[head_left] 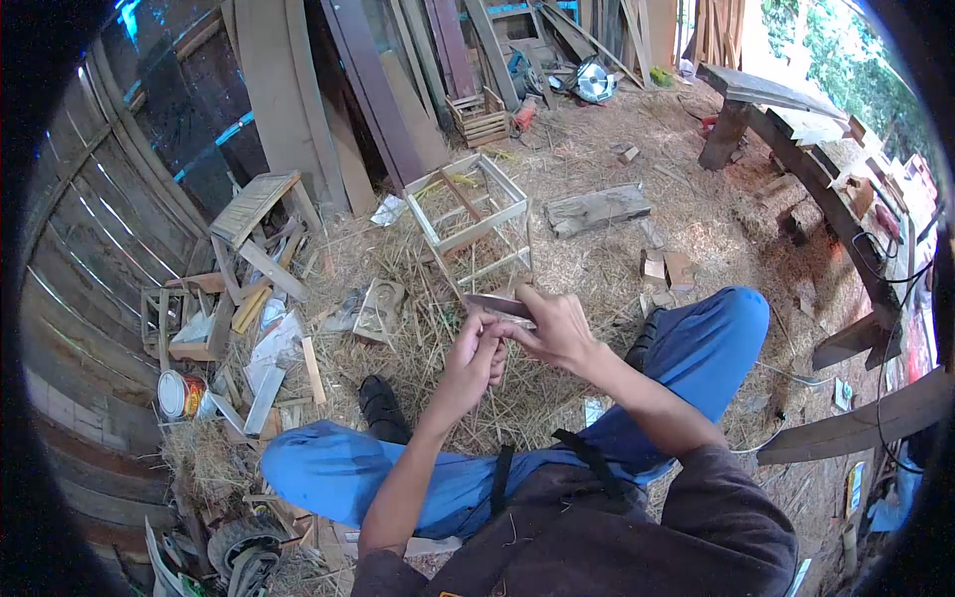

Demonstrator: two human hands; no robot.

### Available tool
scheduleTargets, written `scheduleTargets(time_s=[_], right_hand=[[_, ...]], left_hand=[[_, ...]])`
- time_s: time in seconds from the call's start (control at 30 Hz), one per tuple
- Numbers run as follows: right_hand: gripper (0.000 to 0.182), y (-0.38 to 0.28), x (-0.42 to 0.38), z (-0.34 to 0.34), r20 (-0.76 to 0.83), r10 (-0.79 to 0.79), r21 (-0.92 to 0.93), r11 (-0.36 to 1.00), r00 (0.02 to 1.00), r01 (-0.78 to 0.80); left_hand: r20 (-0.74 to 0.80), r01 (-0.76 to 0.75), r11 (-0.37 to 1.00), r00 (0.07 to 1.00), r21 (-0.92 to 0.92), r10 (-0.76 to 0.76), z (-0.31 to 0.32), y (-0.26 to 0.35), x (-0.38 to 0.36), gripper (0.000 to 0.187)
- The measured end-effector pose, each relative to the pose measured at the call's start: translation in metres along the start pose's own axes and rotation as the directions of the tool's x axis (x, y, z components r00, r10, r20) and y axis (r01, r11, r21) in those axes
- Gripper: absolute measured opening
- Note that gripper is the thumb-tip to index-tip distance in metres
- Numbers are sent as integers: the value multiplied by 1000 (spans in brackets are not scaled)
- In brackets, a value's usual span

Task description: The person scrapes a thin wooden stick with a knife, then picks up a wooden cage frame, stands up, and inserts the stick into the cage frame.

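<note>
In front of my knees my two hands meet, close together. My right hand (559, 328) is closed around a flat, dark knife (500, 305), whose blade points to the left. The blade passes just above the fingers of my left hand (476, 350). That hand is closed, its fingertips pinched near the blade. A thin pale edge shows under the knife, too small to name, and the left fingers hide what they hold. Beyond the hands stands a pale wooden frame (485, 236) with open sides.
Shavings cover the ground. A plank (597, 209) lies ahead, with a circular saw (594, 82) farther back. On the left are a small wooden stool (256, 207), scrap wood and a paint can (180, 394). A long bench (841, 169) runs along the right, with cables hanging from it.
</note>
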State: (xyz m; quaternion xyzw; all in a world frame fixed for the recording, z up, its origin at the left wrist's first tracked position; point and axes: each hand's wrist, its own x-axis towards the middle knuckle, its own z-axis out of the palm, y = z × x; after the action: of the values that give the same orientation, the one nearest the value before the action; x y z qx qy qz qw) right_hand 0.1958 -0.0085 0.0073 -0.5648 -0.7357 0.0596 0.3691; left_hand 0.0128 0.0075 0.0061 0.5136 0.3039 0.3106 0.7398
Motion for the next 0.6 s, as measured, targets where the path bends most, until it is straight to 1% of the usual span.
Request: scheduleTargets(time_s=[0.03,0.07,0.13,0.17,0.27,0.37,0.47,0.5,0.57,0.6], right_hand=[[34,-2,1,-5,-4,19,15,1000,1000,-19],[34,-1,4,-8,-31,83,48,996,996,-82],[35,1,13,-14,-81,213,117,972,974,-203],[35,-1,16,-19,-42,281,186,945,959,-269],[35,10,13,-3,-33,253,365,904,967,-224],[35,13,12,-1,16,234,466,859,972,-214],[35,23,12,-4,50,318,586,758,947,-286],[34,24,14,-7,18,306,614,748,952,-252],[34,25,16,-9,-89,311,602,774,946,-198],[33,25,17,-10,-142,312,594,786,940,-171]], left_hand=[[22,29,999,999,-35,-29,-1,1,-1,16],[44,58,996,998,-69,-55,-1,3,-1,16],[51,49,999,997,14,-50,1,9,-3,17],[56,45,997,997,57,-48,1,10,-3,17],[60,40,990,997,132,-48,2,6,-1,19],[27,58,993,998,103,-61,5,5,-3,22],[45,45,993,998,110,-50,2,9,-4,25],[42,-11,985,999,175,4,1,7,-3,26],[46,-120,946,993,301,111,-2,1,-2,29],[43,-137,948,991,289,130,-3,1,-2,29]])
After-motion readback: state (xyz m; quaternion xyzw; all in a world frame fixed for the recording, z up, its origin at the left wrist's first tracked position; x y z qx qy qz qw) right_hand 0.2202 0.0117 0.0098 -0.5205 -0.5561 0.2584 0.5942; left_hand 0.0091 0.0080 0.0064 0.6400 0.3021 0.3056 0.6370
